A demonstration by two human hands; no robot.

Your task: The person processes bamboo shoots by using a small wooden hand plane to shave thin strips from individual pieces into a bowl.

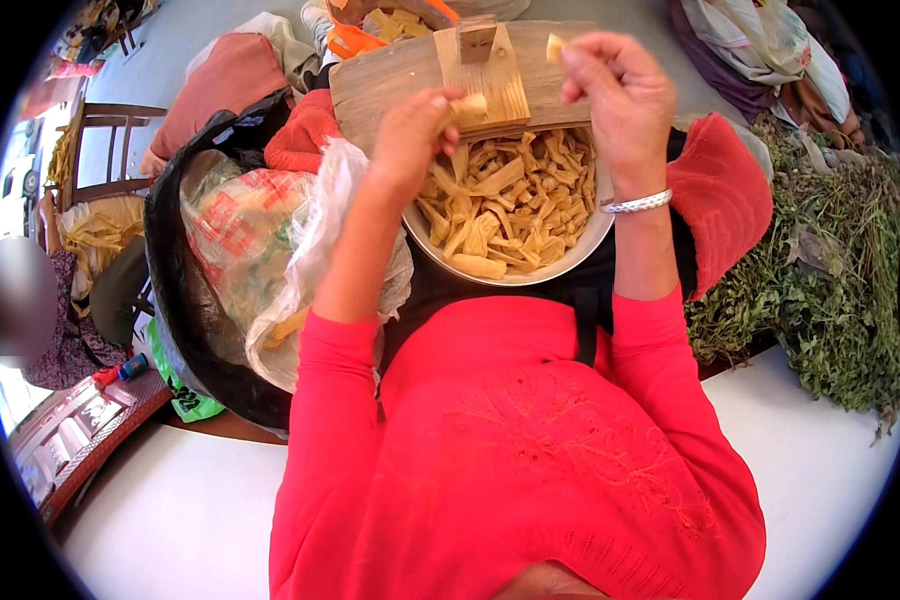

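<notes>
1. My left hand (pixel 413 142) is closed lightly around a pale yellow piece (pixel 472 106), root-like or stalk-like, pinched between thumb and fingers so that its end pokes out to the right.
2. My right hand (pixel 622 88) pinches a smaller pale chunk (pixel 555 48) at the tips of thumb and forefinger; the other fingers are curled.
3. I judge both pieces very light, fairly firm but a little pliable, likely fibrous and apt to tear along the grain. Whether they are damp or slippery, I can't tell. One end, between thumb and forefinger, seems the best place to hold.
4. The left piece sits over the front of the wooden block (pixel 511 88) on the wide wooden board (pixel 390 88); the right chunk is up beyond the block's right side, over the board. The two are apart, with the block between my hands.
5. Nearer me, below both hands, tan strips (pixel 515 190) heap in the round bowl (pixel 598 232).
</notes>
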